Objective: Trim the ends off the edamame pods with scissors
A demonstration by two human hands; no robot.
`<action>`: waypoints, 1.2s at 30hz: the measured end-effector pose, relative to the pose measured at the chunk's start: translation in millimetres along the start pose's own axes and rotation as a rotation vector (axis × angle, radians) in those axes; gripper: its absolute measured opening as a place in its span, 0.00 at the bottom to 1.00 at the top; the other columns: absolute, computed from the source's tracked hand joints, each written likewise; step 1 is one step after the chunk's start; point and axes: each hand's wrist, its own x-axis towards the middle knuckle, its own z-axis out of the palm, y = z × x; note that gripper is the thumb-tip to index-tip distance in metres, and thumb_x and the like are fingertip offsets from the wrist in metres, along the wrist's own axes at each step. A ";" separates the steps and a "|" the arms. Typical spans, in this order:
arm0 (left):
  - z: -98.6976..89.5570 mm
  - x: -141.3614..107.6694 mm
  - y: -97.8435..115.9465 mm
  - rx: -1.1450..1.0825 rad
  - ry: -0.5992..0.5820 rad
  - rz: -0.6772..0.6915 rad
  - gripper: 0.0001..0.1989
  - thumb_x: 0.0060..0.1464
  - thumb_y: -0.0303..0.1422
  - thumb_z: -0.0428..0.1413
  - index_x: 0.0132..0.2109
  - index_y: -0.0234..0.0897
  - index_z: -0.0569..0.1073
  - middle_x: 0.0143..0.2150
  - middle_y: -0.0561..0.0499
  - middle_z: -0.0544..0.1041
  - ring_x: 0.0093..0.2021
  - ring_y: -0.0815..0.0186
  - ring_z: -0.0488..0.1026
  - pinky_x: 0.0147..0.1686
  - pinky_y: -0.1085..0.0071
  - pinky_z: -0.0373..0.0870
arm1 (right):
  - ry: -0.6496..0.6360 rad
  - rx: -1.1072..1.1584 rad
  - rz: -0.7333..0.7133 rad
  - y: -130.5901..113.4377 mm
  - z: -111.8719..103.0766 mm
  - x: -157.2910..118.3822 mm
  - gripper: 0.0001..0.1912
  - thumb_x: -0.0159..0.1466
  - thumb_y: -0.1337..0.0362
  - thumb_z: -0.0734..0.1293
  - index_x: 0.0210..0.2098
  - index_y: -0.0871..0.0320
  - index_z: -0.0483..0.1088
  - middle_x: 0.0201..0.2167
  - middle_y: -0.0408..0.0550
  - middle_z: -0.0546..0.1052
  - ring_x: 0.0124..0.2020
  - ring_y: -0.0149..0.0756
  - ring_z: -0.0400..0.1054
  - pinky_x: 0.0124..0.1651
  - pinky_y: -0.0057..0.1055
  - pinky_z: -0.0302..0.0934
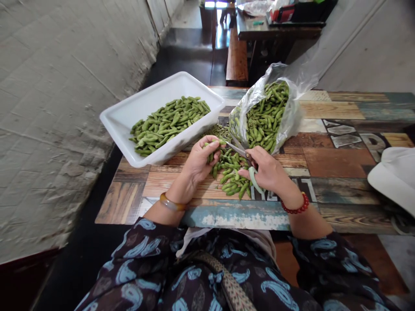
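Several green pods are held in my left hand (203, 159), its fingers curled round them, with one pod tip sticking out toward the blades. My right hand (267, 169) grips scissors (238, 149) with pale green handles; the blades are parted and point left at that pod tip. Loose pods (234, 175) lie on the table between and below my hands. A white tub (121, 129) holding many pods stands at the left. Behind my right hand, a clear plastic bag (293, 121) lies open toward me, full of pods. Small trimmings (218, 130) lie between tub and bag.
The patterned wooden table (337, 162) extends right, where a white cap (394, 175) rests at the edge. A rough pale wall (65, 108) runs along the left. Behind are a wooden bench (236, 58) and another table (253, 31) bearing plastic and a red item.
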 end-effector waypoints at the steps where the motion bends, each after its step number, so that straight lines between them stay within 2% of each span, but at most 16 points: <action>1: 0.0 -0.2 0.4 -0.034 -0.009 -0.004 0.19 0.42 0.34 0.69 0.35 0.35 0.68 0.29 0.55 0.74 0.20 0.78 0.62 0.17 0.81 0.50 | -0.009 -0.019 0.004 -1.6 -0.5 -0.3 0.22 0.63 0.52 0.72 0.50 0.57 0.67 0.41 0.51 0.71 0.35 0.42 0.68 0.37 0.38 0.64; 5: 1.8 -3.2 -1.8 -0.089 -0.037 -0.038 0.19 0.41 0.33 0.71 0.36 0.35 0.69 0.26 0.58 0.70 0.20 0.78 0.62 0.16 0.81 0.51 | -0.020 -0.048 0.005 -6.5 -1.6 -0.3 0.21 0.63 0.53 0.72 0.50 0.57 0.67 0.41 0.51 0.71 0.34 0.42 0.67 0.38 0.39 0.64; 11: 9.8 -8.0 -8.7 -0.027 -0.108 -0.101 0.20 0.40 0.35 0.71 0.35 0.35 0.69 0.24 0.59 0.69 0.19 0.78 0.62 0.16 0.81 0.51 | -0.020 -0.024 -0.024 -7.7 0.0 -0.4 0.20 0.63 0.54 0.71 0.50 0.56 0.66 0.41 0.51 0.71 0.37 0.44 0.69 0.37 0.39 0.64; 18: 10.6 -8.8 -17.2 0.038 -0.148 -0.148 0.19 0.44 0.37 0.69 0.35 0.35 0.68 0.30 0.54 0.77 0.20 0.78 0.64 0.17 0.81 0.49 | 0.014 0.054 -0.073 -5.8 3.5 0.8 0.19 0.64 0.54 0.71 0.49 0.55 0.65 0.41 0.51 0.70 0.38 0.44 0.68 0.41 0.41 0.65; 23: 10.6 -8.7 -17.1 0.079 -0.116 -0.137 0.19 0.44 0.37 0.69 0.35 0.35 0.67 0.30 0.53 0.78 0.20 0.78 0.64 0.18 0.81 0.51 | 0.011 0.060 -0.116 -5.2 3.0 1.4 0.13 0.66 0.54 0.69 0.41 0.55 0.64 0.35 0.48 0.68 0.36 0.43 0.65 0.39 0.38 0.62; 28: 11.6 -8.2 -15.6 0.086 -0.088 -0.108 0.18 0.44 0.36 0.69 0.35 0.35 0.68 0.29 0.53 0.77 0.20 0.78 0.64 0.18 0.81 0.49 | -0.004 0.075 -0.099 -3.6 2.8 1.5 0.14 0.67 0.52 0.67 0.35 0.54 0.62 0.32 0.45 0.67 0.34 0.40 0.64 0.36 0.36 0.60; 36: 6.2 -5.0 -9.8 0.038 -0.041 -0.107 0.18 0.42 0.33 0.69 0.37 0.35 0.70 0.29 0.54 0.76 0.21 0.79 0.64 0.19 0.83 0.54 | -0.038 0.149 -0.058 2.3 6.7 1.7 0.12 0.66 0.54 0.69 0.39 0.56 0.67 0.37 0.51 0.74 0.40 0.45 0.70 0.43 0.39 0.64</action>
